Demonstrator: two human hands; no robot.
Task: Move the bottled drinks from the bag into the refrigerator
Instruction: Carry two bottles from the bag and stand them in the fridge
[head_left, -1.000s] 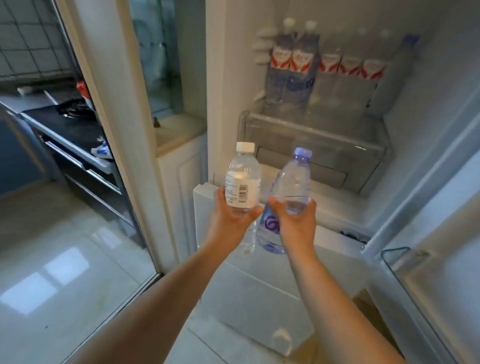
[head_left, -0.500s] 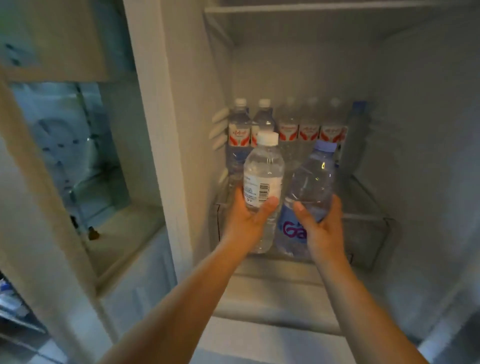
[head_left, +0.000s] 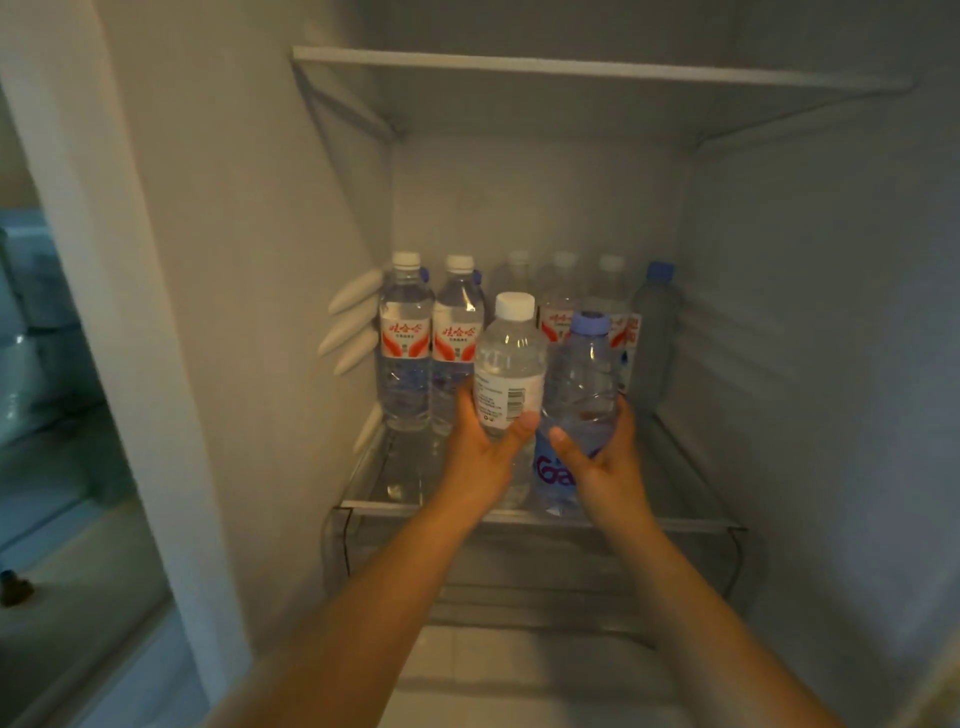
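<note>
Over the shelf (head_left: 395, 470), left hand (head_left: 480, 452) gripping white-cap bottle (head_left: 509, 374), right hand (head_left: 605, 460) gripping blue-cap bottle (head_left: 579, 384). Could topple the crowded row (head_left: 431, 343) behind if pushed in too deep.

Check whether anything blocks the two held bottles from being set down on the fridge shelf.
Nothing visible does. The left hand grips the white-capped bottle and the right hand the blue-capped bottle over the bare front of the glass shelf; the standing bottles are further back.

Held bottles (head_left: 545, 384) before shelf's (head_left: 363, 488) bottle row (head_left: 431, 343).
</note>
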